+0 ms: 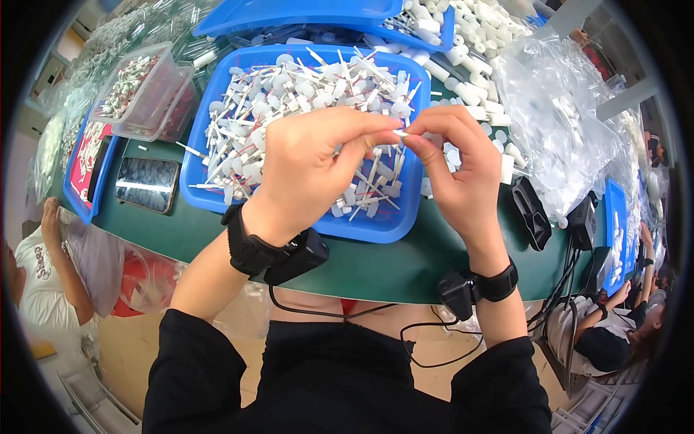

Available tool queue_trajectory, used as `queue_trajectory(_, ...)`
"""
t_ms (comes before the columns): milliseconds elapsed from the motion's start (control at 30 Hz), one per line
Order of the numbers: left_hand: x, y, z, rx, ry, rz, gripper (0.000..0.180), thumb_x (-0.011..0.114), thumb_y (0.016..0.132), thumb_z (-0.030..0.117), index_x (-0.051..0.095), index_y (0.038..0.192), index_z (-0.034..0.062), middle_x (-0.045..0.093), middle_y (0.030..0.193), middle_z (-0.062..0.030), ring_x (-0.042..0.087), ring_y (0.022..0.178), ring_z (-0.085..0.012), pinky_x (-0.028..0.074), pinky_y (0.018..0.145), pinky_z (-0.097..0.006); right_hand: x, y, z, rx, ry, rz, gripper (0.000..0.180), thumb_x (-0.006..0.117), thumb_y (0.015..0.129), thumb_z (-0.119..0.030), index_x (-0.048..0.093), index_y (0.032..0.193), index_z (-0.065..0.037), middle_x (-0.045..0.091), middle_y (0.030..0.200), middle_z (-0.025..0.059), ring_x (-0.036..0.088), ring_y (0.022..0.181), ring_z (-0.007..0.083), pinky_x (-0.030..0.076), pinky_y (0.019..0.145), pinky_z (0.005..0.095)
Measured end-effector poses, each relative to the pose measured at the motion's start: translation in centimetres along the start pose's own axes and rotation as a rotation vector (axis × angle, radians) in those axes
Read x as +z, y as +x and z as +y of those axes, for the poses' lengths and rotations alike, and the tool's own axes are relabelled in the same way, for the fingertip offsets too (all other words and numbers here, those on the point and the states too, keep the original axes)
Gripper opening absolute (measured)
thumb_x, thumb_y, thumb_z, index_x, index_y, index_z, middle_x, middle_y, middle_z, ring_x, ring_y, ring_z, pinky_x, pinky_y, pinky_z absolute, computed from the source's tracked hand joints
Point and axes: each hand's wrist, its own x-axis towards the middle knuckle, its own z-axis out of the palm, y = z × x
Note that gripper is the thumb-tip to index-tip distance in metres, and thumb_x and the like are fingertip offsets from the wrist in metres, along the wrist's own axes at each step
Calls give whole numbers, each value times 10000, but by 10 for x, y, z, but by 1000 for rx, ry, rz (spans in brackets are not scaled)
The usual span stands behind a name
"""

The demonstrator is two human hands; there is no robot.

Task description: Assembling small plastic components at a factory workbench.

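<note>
Above the blue tray (376,228) my two hands meet at the fingertips. My left hand (307,155) is closed, pinching one end of a small white plastic part (400,133) between thumb and forefinger. The other end of it is in a pinch of my right hand (463,177). Most of the part is hidden by the fingers, so its exact shape cannot be made out. Beneath the hands, the tray is heaped with white plastic pieces (264,101) that have thin stems, round discs and some fine red strands.
To the left stand clear boxes (134,98) of small parts, a phone (147,184) and a small blue tray (81,206). White foam-like cylinders (473,65), a clear plastic bag (553,108) and a black holder (531,213) lie right. Cables hang from my wrist straps. People sit on both sides.
</note>
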Motion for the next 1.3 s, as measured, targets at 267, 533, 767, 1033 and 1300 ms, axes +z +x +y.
queue_trajectory(267, -5, 4, 2, -56, -99, -6, 190, 579, 806, -32, 698, 938, 33, 695, 784, -77, 655, 612, -119, 500, 531, -205, -2, 0, 2, 72, 67, -42, 121, 682, 741, 9, 630, 842, -32, 616, 813, 53, 555, 641, 138, 444, 573, 236)
queue_trajectory(533, -8, 7, 1, -244, -274, 45, 145, 595, 833, 7, 685, 946, 1, 694, 808, -77, 663, 679, -111, 507, 610, -201, -4, 2, 0, 143, 283, 21, 250, 676, 753, 27, 617, 994, -7, 643, 935, 73, 579, 721, 108, 504, 716, 231)
queue_trajectory(767, -16, 10, -1, -242, -347, -37, 141, 624, 833, 37, 666, 955, -21, 688, 831, -82, 669, 733, -130, 521, 653, -215, -17, 3, -1, 178, 293, -71, 246, 644, 784, 56, 607, 1026, 34, 643, 1023, 114, 617, 825, 126, 495, 743, 245)
queue_trajectory(1033, -19, 11, 3, -312, -336, -101, 108, 629, 819, 24, 678, 905, -20, 689, 806, -81, 665, 725, -121, 523, 645, -221, -15, 1, -1, 212, 384, -110, 206, 614, 815, 53, 611, 1021, 60, 654, 988, 141, 642, 762, 142, 507, 685, 233)
queue_trajectory(1300, -18, 9, 1, -275, -285, -98, 102, 612, 824, 12, 674, 897, -22, 689, 803, -84, 664, 721, -122, 524, 638, -222, -6, -3, -7, 287, 511, -93, 185, 646, 810, -5, 653, 994, 9, 680, 924, 73, 660, 761, 117, 512, 666, 208)
